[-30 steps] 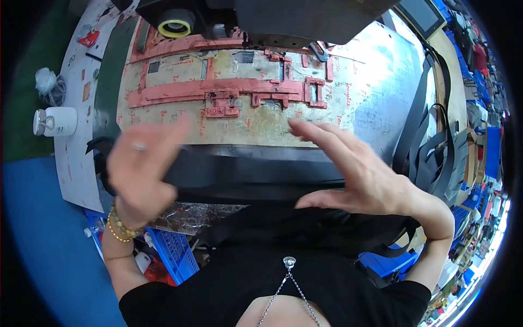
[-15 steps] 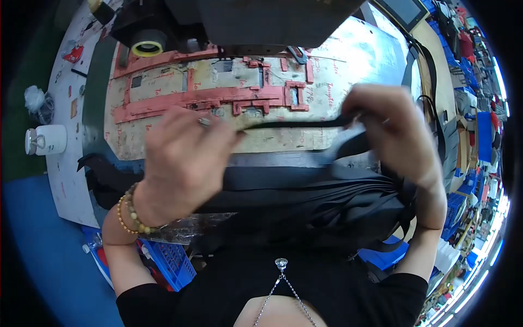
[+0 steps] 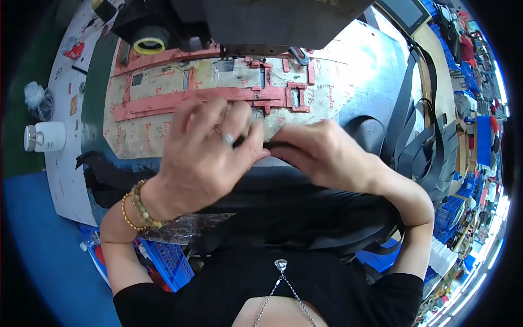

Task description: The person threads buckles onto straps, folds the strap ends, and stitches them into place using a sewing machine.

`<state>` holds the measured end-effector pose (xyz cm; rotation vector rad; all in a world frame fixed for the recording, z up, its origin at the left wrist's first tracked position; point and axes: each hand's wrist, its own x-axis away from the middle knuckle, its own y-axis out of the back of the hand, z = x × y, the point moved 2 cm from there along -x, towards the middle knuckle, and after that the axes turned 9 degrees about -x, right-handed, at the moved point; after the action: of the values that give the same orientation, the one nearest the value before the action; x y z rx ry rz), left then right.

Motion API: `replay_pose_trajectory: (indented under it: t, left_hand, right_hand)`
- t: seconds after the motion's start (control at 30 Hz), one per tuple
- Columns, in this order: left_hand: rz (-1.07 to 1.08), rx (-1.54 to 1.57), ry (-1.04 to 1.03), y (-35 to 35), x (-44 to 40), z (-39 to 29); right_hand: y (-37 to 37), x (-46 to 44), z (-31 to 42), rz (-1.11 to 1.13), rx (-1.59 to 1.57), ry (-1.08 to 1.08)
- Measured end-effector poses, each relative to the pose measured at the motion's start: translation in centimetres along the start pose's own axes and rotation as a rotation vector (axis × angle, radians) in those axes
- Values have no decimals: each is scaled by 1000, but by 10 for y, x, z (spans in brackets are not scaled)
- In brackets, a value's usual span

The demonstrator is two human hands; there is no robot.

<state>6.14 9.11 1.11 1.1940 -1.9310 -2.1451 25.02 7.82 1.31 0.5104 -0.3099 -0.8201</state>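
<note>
A black strap (image 3: 280,146) runs between my two hands, above the front edge of the template board (image 3: 136,133) with its red strips (image 3: 190,102). My left hand (image 3: 210,152), wearing a ring and bracelets, pinches the strap near its thumb, with the other fingers curled. My right hand (image 3: 327,155) is closed on the strap just to the right, fingertips almost touching the left ones. Below both hands lies a bundle of black straps (image 3: 294,201) across the table's front edge. Part of the strap is hidden inside the fingers.
A dark machine head (image 3: 272,24) with a yellow-rimmed ring (image 3: 149,46) hangs over the board. A white jar (image 3: 50,136) stands at the left. More black straps (image 3: 406,117) hang at the right, near a screen (image 3: 403,12). Blue baskets (image 3: 171,264) are below the table.
Both open hands have closed on a black strap and lifted it. Since half a second ago, my right hand has moved left and down, close to my left hand.
</note>
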Motion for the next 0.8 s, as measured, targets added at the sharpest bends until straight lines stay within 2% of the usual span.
replay_pose_trajectory:
  t: [0.03, 0.07, 0.2, 0.23, 0.37, 0.4, 0.53, 0.57, 0.7, 0.8]
  left_hand:
    - [-59, -112, 26, 2, 0, 2]
    - [-55, -114, 33, 4, 0, 5]
    - [439, 792, 368, 2, 7, 21]
    - [438, 789, 377, 2, 8, 22]
    - [456, 1251, 385, -5, 10, 20]
    - [453, 1252, 385, -6, 10, 20]
    - [388, 1170, 353, -5, 12, 25]
    - [390, 1170, 352, -6, 11, 24]
    - [475, 1016, 365, -9, 9, 17]
    - [459, 986, 324, -1, 9, 22]
  right_hand:
    - [-1, -1, -2, -26, -148, -75]
    - [-1, -1, -2, -18, -151, -74]
    - [7, -1, 2, -32, -480, 33]
    - [7, -1, 0, -24, -483, 36]
    - [3, 3, -3, 42, -601, 131]
    - [4, 2, 0, 44, -600, 130]
    - [11, -3, 5, -313, -910, -464]
    - [8, -3, 3, -314, -911, -465]
    - [-13, -2, -10, -86, -799, -257]
    - [-5, 0, -5, -98, -768, -347]
